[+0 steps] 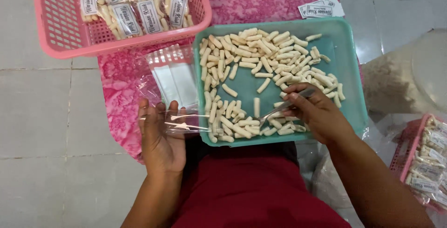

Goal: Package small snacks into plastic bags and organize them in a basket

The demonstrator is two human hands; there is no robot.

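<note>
My left hand [159, 139] holds a small clear plastic bag [186, 121] flat at the left edge of a teal tray [354, 88]. The tray carries many pale finger-shaped snack sticks [260, 65]. My right hand [313, 111] grips a metal spoon [284, 108] whose tip rests among the sticks near the tray's front edge. A stack of empty clear bags [174, 77] lies on the pink patterned cloth [116, 93] just beyond my left hand.
A pink basket [56, 28] at the top left holds several filled, labelled packets. Paper labels [321, 8] lie beyond the tray. A large clear bag of snacks [405, 79] sits at the right, and another pink basket [405, 158] with packets at the lower right.
</note>
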